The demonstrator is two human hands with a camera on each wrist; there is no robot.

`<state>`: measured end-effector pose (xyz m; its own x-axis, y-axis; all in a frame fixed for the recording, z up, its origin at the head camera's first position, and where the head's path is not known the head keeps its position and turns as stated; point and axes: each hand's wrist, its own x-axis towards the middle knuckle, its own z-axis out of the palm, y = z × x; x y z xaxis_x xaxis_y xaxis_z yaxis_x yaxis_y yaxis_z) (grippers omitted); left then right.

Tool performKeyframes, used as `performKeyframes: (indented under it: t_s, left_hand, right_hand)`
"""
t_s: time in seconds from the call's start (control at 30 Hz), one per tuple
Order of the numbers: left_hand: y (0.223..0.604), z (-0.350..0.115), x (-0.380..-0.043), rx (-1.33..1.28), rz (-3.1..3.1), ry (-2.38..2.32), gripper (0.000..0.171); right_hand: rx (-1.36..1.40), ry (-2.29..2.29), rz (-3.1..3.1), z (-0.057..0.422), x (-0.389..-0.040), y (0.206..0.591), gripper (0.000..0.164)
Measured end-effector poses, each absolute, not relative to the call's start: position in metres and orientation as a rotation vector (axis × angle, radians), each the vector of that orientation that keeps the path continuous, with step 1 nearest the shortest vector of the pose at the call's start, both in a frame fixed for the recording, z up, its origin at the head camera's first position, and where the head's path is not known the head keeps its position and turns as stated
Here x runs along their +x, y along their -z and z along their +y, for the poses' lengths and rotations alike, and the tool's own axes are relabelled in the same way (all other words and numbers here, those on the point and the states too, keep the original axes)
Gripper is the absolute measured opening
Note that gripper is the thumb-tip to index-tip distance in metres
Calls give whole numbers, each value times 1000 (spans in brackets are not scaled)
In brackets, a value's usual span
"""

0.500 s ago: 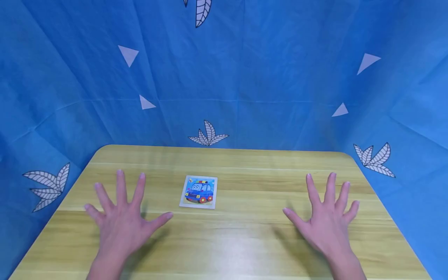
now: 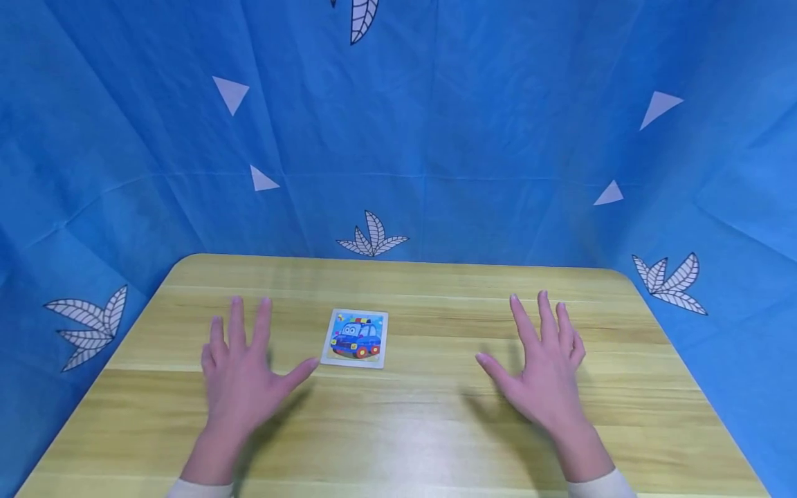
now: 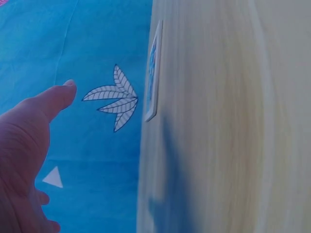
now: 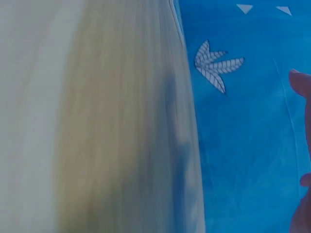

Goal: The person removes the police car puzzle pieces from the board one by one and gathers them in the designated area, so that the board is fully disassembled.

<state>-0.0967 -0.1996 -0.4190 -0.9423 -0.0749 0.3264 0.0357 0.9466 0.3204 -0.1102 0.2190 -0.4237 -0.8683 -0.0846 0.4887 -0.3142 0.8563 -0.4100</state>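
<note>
A square picture puzzle or card [image 2: 355,339] with a white border and a blue cartoon car lies flat on the wooden table [image 2: 411,408]. In the left wrist view the same picture square [image 3: 154,73] appears almost edge-on, as a thin slab. My left hand [image 2: 243,384] hovers over the table to its left, fingers spread and the thumb pointing toward its lower left corner. Farther off, to the right of the square, my right hand [image 2: 544,373] is held above the table with fingers extended. Both hands hold nothing, and each casts a shadow on the wood.
Blue cloth [image 2: 498,138] printed with white leaves and triangles hangs behind the table and along both sides. The tabletop has rounded far corners. Pale sleeve cuffs [image 2: 600,484] show at the bottom of the head view.
Both hands have moved inward, the left one to the right and the right one to the left. Their fingers are less widely spread. The picture square stays in place on the table.
</note>
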Motion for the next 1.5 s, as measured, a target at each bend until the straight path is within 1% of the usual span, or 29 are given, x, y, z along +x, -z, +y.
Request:
performKeyframes:
  t_s: [0.4, 0.73, 0.93, 1.23, 1.5]
  left_hand:
    - [442, -176, -122, 107, -2779, 817, 116]
    - [460, -159, -138, 207, -2806, 1131, 100]
    - [465, -150, -140, 211, -2768, 1138, 90]
    - [472, -145, -142, 253, -2759, 1128, 76]
    - [482, -142, -141, 173, -2699, 996, 67]
  right_hand:
    - [512, -1059, -2428, 168, -143, 440, 81]
    - [679, -1224, -2443, 129, -172, 454, 73]
    - [737, -1359, -2465, 103, -189, 458, 73]
    - [854, -1398, -2558, 67, -216, 457, 65]
    - [966, -1436, -2631, 43, -237, 459, 61]
